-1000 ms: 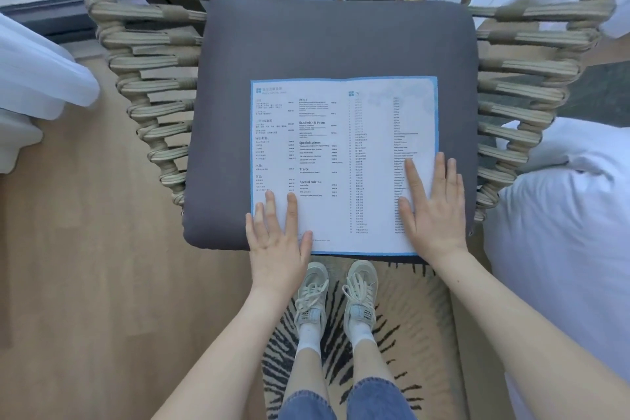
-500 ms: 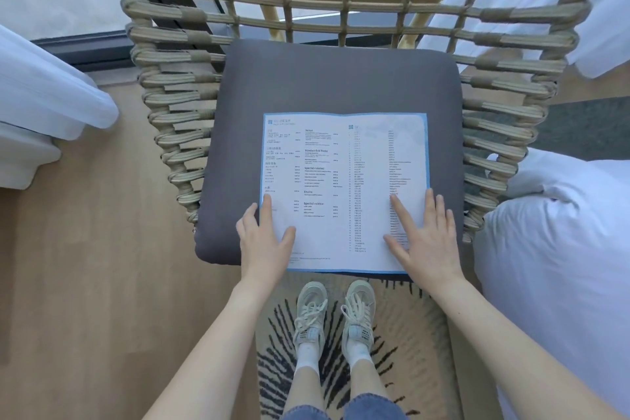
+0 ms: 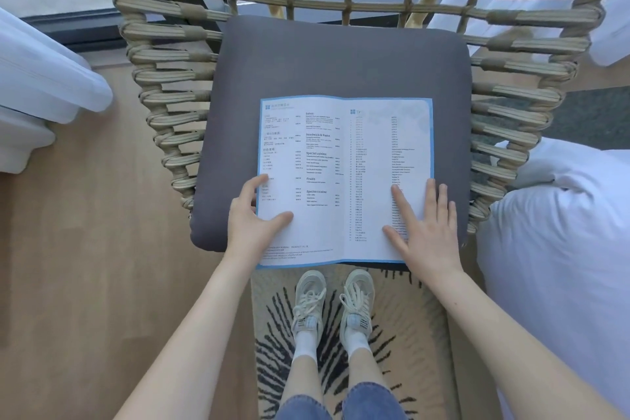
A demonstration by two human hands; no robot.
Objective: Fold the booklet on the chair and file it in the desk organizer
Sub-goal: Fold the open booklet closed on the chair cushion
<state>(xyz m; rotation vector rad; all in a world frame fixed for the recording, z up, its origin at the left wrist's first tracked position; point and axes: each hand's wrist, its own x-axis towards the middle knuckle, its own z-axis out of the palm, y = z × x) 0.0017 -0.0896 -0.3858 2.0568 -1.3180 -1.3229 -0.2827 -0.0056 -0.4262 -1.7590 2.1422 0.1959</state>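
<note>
Cushion: booklet under left grip, right grip

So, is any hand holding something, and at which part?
The left hand pinches the white, blue-bordered paper booklet at its left edge; the right hand rests flat.

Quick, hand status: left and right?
Left hand: thumb on top of the booklet at its left edge; whether it pinches cannot be told.
Right hand: open, fingers flat on the right page.
</note>
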